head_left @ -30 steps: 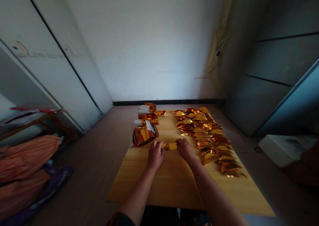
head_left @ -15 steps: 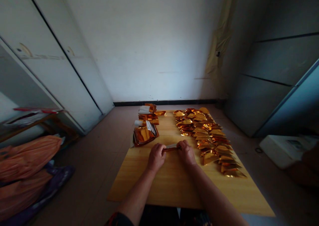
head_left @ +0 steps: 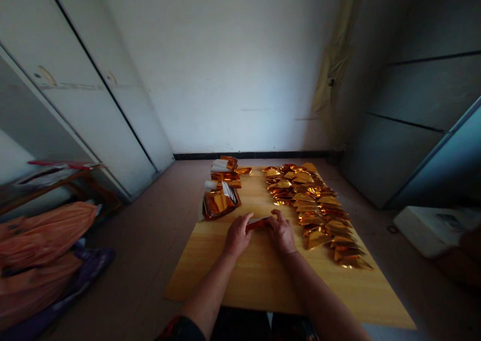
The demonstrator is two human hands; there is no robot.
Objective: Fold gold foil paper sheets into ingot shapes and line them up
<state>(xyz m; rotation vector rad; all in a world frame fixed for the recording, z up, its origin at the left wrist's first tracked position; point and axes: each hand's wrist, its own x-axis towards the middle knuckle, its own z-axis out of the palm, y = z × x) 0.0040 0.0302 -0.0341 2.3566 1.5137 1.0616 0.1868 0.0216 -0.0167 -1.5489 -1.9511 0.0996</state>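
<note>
Left hand (head_left: 237, 236) and right hand (head_left: 281, 233) clenched, both grasping narrow folded gold foil strip (head_left: 257, 224) by its ends, mid-table, just short of far-left pile. Table (head_left: 233, 276): light wood-grain top. Along right edge toward far end: overlapping rows of creased, shiny foil triangles (head_left: 315, 216). Near far-left corner: stacked foil packets (head_left: 220, 204) with white paper slips (head_left: 228, 193); print too small to read.

No words, brands or numbers can be read. The white paper slip (head_left: 229, 193) on the gold foil stack (head_left: 214, 207), near the far left edge of the wooden board (head_left: 195, 276), shows only blurred marks (far too small to tell), as does the dark print on the white box (head_left: 447, 222).
</note>
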